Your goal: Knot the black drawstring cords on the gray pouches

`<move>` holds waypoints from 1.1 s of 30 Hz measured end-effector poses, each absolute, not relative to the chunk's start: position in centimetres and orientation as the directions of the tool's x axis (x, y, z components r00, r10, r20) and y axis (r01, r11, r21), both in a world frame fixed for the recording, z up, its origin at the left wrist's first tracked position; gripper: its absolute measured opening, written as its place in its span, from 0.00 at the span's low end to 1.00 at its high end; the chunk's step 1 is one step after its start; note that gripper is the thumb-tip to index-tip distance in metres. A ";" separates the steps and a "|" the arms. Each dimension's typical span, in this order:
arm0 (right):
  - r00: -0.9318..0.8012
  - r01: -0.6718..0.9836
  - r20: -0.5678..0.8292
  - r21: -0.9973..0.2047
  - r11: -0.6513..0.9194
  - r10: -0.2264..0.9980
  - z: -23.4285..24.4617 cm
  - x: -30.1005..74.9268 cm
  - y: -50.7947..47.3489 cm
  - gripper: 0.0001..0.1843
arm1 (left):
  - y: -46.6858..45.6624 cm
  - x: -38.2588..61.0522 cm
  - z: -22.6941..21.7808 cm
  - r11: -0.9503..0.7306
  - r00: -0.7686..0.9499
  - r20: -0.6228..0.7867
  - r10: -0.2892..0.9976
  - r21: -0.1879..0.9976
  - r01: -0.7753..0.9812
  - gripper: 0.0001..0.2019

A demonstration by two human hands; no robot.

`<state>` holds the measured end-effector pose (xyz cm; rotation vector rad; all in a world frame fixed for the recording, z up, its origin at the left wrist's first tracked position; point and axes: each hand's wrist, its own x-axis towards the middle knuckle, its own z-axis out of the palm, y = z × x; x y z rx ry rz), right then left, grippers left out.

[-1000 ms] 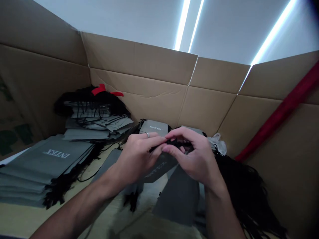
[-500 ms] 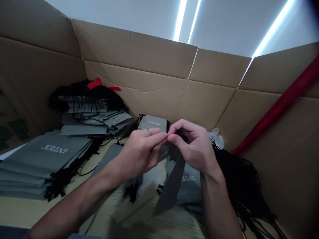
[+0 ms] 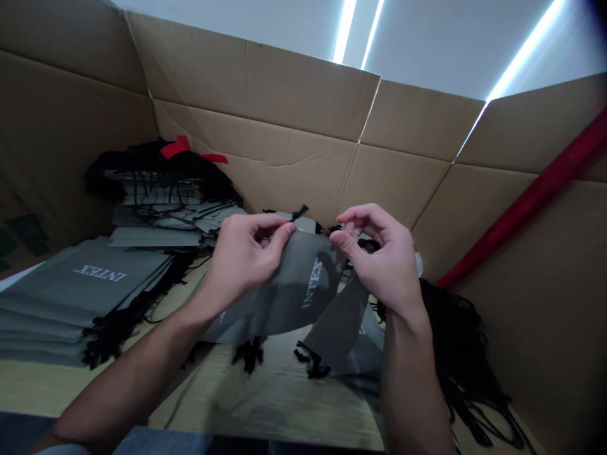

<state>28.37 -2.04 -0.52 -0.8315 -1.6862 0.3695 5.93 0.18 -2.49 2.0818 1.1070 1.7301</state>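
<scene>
A grey drawstring bag [image 3: 284, 297] with INTEX lettering hangs spread in front of me. My left hand [image 3: 249, 249] pinches its upper left corner between thumb and finger, and a knotted black cord end [image 3: 300, 213] sticks up there. At the upper right corner my right hand [image 3: 377, 259] has thumb and forefinger closed around a bit of black cord [image 3: 336, 229]. Below the right hand droops a second grey piece [image 3: 341, 322], with black cord ends at its lower edge; its top is hidden by that hand. More grey bags lie partly covered behind and underneath.
Stacked grey bags [image 3: 90, 278] lie at left, with another pile [image 3: 156, 237] behind them, topped by black cords and red strips [image 3: 175, 148]. Black cords [image 3: 459, 354] heap at right. Cardboard walls [image 3: 294, 120] enclose the table [image 3: 284, 404]; a red strap [image 3: 521, 208] slants across the right wall.
My hands have moved apart from their meeting point. The lettered bag now stretches between them, and a black cord end shows above my left fingers.
</scene>
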 end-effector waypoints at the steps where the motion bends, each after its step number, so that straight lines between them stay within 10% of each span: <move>1: -0.075 0.394 0.714 -0.620 0.679 0.696 -0.5 28.4 -2.5 0.14 | 0.6 5.8 -2.4 -0.646 -0.037 0.708 0.705 0.663 0.378 0.09; 7: -0.448 0.582 0.639 -0.323 0.746 0.626 -2.1 26.4 -3.3 0.24 | 1.3 5.6 -1.9 -0.569 -0.249 0.596 0.763 0.803 0.179 0.07; 11: -0.412 0.719 0.717 -0.124 0.684 0.563 -3.3 25.2 -1.9 0.06 | 0.4 5.3 -1.4 -0.557 -0.231 0.573 0.786 0.819 0.138 0.16; 18: -0.307 0.709 0.855 -0.088 0.700 0.418 -2.5 25.9 -2.4 0.11 | 0.2 1.6 -1.9 -0.282 0.053 0.293 0.955 0.947 -0.155 0.19; 21: -0.242 0.672 0.849 -0.203 0.713 0.470 -2.8 24.8 -2.9 0.12 | -0.4 0.0 -3.6 -0.302 -0.015 0.304 0.953 0.937 -0.173 0.26; 26: -0.180 0.306 0.506 -0.786 0.537 0.843 -3.9 22.6 -1.4 0.18 | -2.6 -0.7 -7.5 -0.391 -0.229 0.376 0.898 0.920 -0.019 0.25; 33: -0.270 0.404 0.191 -0.867 0.292 0.944 -6.6 22.6 1.9 0.17 | -3.5 -3.2 -10.6 -0.354 -0.321 0.376 0.869 0.926 0.127 0.23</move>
